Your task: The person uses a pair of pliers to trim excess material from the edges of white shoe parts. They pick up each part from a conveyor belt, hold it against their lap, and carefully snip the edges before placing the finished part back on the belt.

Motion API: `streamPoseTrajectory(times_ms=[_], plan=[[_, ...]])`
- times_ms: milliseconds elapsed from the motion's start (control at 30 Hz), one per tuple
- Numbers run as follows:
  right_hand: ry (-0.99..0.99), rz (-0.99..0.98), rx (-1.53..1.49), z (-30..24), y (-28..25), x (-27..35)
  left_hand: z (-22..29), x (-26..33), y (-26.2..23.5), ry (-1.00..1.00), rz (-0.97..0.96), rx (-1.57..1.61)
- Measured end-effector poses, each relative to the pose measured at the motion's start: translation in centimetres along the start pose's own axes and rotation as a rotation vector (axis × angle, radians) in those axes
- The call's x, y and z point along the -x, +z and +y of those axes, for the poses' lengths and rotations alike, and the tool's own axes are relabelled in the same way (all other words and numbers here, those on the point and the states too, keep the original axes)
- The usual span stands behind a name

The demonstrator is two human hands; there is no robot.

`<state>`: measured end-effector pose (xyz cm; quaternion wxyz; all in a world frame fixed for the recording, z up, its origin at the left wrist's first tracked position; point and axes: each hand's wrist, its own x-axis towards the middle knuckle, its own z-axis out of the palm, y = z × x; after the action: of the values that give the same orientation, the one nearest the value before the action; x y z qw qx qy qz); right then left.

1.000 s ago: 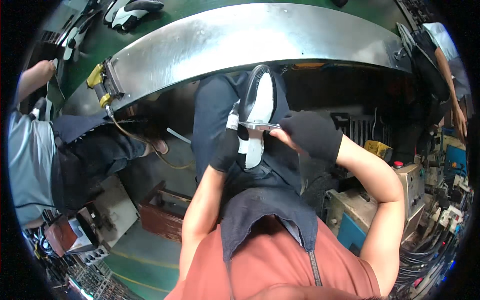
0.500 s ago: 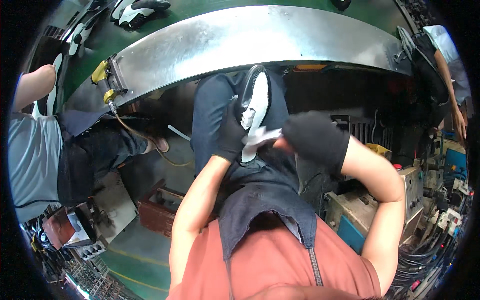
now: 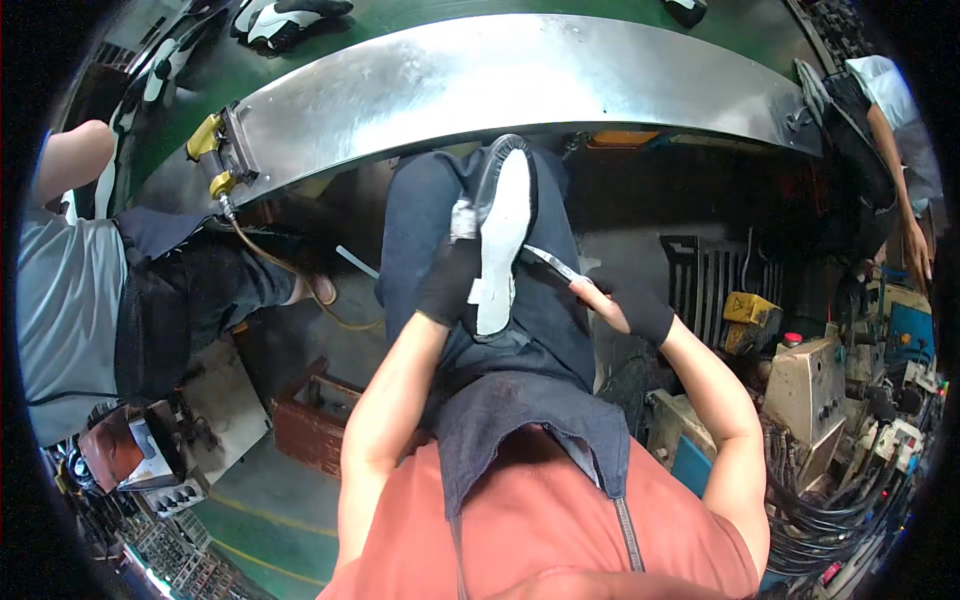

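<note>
Across my lap lies a shoe (image 3: pixel 507 215) with a black upper, its white underside turned up and its toe pointing away from me. My left hand (image 3: pixel 447 275), in a black fingerless glove with white tape round a finger, is wrapped along the shoe's left side. Just right of the shoe, my right hand (image 3: pixel 630 300), also in a black glove, is closed round a slim pale knife (image 3: pixel 553 263). The knife's tip points at the sole's right edge; whether it touches I cannot tell.
A curved metal bench edge (image 3: pixel 500 75) runs ahead, with a green surface beyond carrying shoes (image 3: pixel 285 20). At its left sits a yellow air tool (image 3: pixel 207 150) on a hose. Co-workers are at left and right. A brown box (image 3: pixel 310 425) and machinery (image 3: pixel 805 385) flank me.
My right hand has drawn back from over the shoe toward the right, and the knife now shows clearly. My left hand has shifted slightly down and left, exposing more of the white underside.
</note>
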<state>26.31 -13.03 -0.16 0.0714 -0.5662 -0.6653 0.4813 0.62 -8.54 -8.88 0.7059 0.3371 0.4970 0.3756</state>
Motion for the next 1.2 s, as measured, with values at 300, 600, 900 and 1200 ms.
streamPoseTrajectory(times_ms=[300, 600, 900, 1200], plan=[[-0.590, 0.157, 0.029, -10.8, -4.9, -0.9, 2.5, -0.1, 2.5, 0.376, 0.057, -0.588], [-0.249, 0.320, -0.088, -5.9, -0.5, -1.1, 3.4, 2.2, 2.1, 0.388, -0.067, -0.477], [-0.124, 0.290, -0.176, -5.9, 1.6, -0.1, 1.3, 1.5, 0.7, 0.254, -0.013, -0.632], [-0.440, 0.108, 0.601, -8.8, -1.0, -1.9, 0.5, 1.2, 0.6, 0.480, 0.034, -0.610]])
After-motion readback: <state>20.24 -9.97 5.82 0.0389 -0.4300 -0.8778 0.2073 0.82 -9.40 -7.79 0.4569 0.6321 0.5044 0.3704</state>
